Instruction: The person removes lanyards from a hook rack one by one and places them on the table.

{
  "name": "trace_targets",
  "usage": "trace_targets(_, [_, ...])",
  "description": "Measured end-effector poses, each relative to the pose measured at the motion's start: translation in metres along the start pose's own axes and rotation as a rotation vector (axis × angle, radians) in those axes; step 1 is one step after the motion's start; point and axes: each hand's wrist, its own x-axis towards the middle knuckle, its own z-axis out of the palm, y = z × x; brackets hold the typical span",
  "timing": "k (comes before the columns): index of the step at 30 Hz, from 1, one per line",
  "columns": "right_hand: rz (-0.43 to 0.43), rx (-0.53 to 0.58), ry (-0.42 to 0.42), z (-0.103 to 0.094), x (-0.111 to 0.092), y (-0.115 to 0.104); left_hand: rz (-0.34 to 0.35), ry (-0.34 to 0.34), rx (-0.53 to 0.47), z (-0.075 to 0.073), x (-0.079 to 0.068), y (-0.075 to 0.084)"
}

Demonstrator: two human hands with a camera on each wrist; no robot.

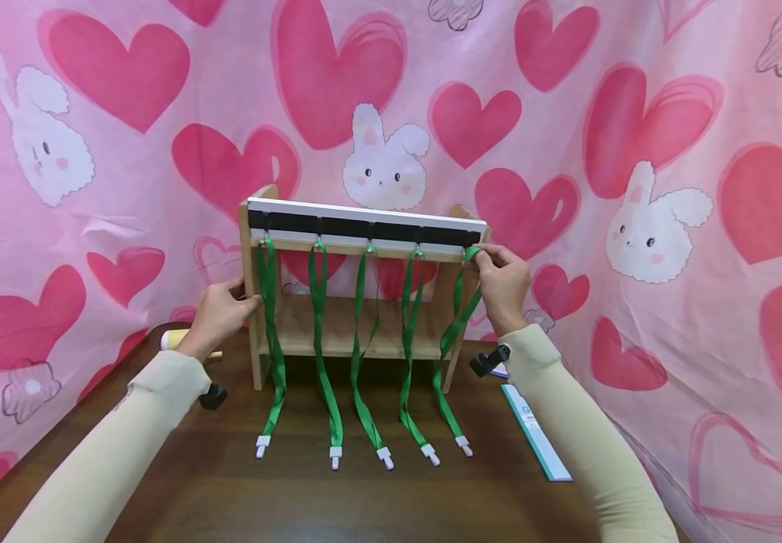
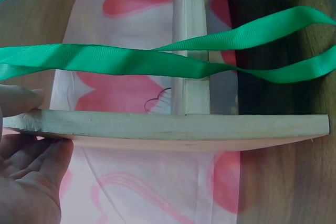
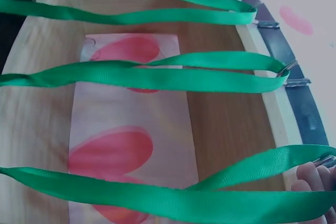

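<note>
A small wooden rack (image 1: 336,345) stands on the table, with a white board bearing a black strip (image 1: 346,227) along its top front. Five green lanyards hang in a row from small metal hooks on that strip, each ending in a white clip (image 1: 384,457). My left hand (image 1: 219,313) grips the rack's left side panel (image 2: 184,125), thumb on one face and fingers on the other. At the right end, my right hand (image 1: 506,283) pinches the top loop of the rightmost lanyard (image 3: 136,195), right at its hook. Part of the right fingers is cut off in the right wrist view.
A flat white box with a teal edge (image 1: 536,434) lies on the table to the right. Behind my left forearm lies a pale yellow cylinder (image 1: 175,338). Pink cloth with hearts and rabbits (image 1: 384,170) hangs behind and on both sides of the brown table (image 1: 336,501).
</note>
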Motion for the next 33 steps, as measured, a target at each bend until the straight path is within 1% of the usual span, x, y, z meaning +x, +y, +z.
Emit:
trace_targets(4, [0.019, 0.074, -0.011, -0.001, -0.002, -0.003, -0.008, 0.005, 0.003, 0.001, 0.000, 0.001])
trace_targets(8, [0.040, 0.181, -0.012, -0.004, -0.004, -0.001, -0.019, 0.019, 0.021, 0.002, 0.000, 0.000])
trace_targets(12, [0.060, 0.266, -0.022, -0.010, -0.006, 0.001, -0.018, 0.013, 0.021, 0.002, 0.001, 0.000])
trace_targets(14, [0.086, 0.296, -0.018, -0.014, -0.007, 0.001, -0.015, 0.011, 0.016, 0.003, 0.001, -0.001])
trace_targets(21, [0.152, 0.365, 0.039, -0.026, -0.003, 0.003, -0.003, 0.030, 0.020, 0.003, 0.002, -0.001])
trace_targets(26, [0.162, 0.371, 0.087, -0.038, 0.001, 0.008, 0.000, 0.038, 0.032, 0.004, 0.001, 0.000])
trace_targets(28, [0.157, 0.353, 0.106, -0.043, 0.003, 0.011, 0.000, 0.037, 0.033, 0.004, 0.001, 0.000])
trace_targets(33, [0.174, 0.382, 0.136, -0.057, 0.004, 0.017, -0.009, 0.026, 0.030, 0.003, 0.001, 0.001])
